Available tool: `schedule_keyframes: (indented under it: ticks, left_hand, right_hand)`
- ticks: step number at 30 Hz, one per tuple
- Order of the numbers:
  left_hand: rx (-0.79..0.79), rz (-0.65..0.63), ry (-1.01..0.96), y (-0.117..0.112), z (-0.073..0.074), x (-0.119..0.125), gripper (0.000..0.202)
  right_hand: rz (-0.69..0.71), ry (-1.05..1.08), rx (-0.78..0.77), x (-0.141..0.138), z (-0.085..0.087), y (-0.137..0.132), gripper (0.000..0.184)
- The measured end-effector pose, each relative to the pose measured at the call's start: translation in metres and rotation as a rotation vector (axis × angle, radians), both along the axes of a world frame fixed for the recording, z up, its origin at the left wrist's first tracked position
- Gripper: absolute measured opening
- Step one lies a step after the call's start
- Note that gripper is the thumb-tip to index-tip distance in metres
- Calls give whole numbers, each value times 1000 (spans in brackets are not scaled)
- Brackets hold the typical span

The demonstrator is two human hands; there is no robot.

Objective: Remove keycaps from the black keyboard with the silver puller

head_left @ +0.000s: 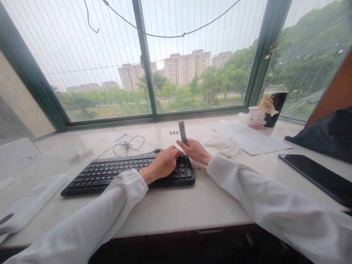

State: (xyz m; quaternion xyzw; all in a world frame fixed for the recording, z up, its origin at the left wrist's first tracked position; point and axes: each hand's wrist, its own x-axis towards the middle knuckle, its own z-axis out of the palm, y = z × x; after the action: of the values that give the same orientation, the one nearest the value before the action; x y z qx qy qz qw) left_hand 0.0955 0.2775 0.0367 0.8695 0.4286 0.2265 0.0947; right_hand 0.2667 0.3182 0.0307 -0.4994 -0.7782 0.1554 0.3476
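Pale tabletop (214, 205) set before a green-framed window (156, 116), with trees and tall buildings outside.

Right hand (196, 150): fingers closed around a dark grey brush-like tool (182, 132), held nearly upright, its end pointing up; the hand is at the keyboard's upper right corner.

Left hand (162, 163): fingers bent down over the right part of the keyboard, just beside the right hand; whether they grip anything cannot be told, the tips being hidden.

Black keyboard (110, 172): one, flat on the tabletop, beneath the left hand, number keys at its right end.

Small dark pieces (173, 132): three, in a row, behind the keyboard and just left of the tool.

Cable (127, 143): black, loosely looped behind the keyboard, plug near the left hand.

Crumpled clear plastic (224, 145): right of the right hand.

Printed sheets (250, 137): beyond the plastic, toward the window.

Cup (255, 118): pale, beside a black cylindrical container (278, 106).

Phone (316, 176): dark-screened, far right, near a dark bag (327, 134).

White boxes (33, 203): at far left.
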Motion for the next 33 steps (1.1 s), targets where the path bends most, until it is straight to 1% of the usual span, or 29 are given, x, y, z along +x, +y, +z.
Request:
schedule_keyframes:
  ticks: [4, 7, 10, 12, 15, 17, 21, 26, 30, 33]
  left_hand:
    - [4, -2, -13, 1, -2, -1, 39]
    - [9, -8, -24, 2, -4, -2, 38]
    - [26, -28, -44, 2, -6, -3, 36]
    - [38, -29, -51, 2, -6, -2, 35]
    - [56, -19, -45, 2, -4, -1, 31]
    - [68, -13, -32, 2, -3, 0, 29]
    - [102, -2, -32, 4, -3, -2, 22]
    - [128, -64, -89, 10, -7, -6, 18]
    - [105, -88, -125, 14, -8, -6, 17]
    - [81, -80, -124, 14, -5, -5, 14]
  right_hand:
    - [99, -62, -103, 10, 15, -5, 60]
    - [177, -86, -185, 19, 26, -7, 55]
    - [246, -123, -200, 24, 31, -8, 47]
    - [276, -143, -165, 26, 31, -8, 47]
    - [328, -185, -58, 25, 26, -8, 49]
    - [343, -208, 30, 23, 19, -8, 46]
    - [304, -186, 171, 18, 3, -7, 43]
    - [258, -167, 295, 12, -11, -9, 38]
    - [226, -168, 364, 9, -15, -11, 39]
    - [221, -203, 392, 7, -17, -12, 39]
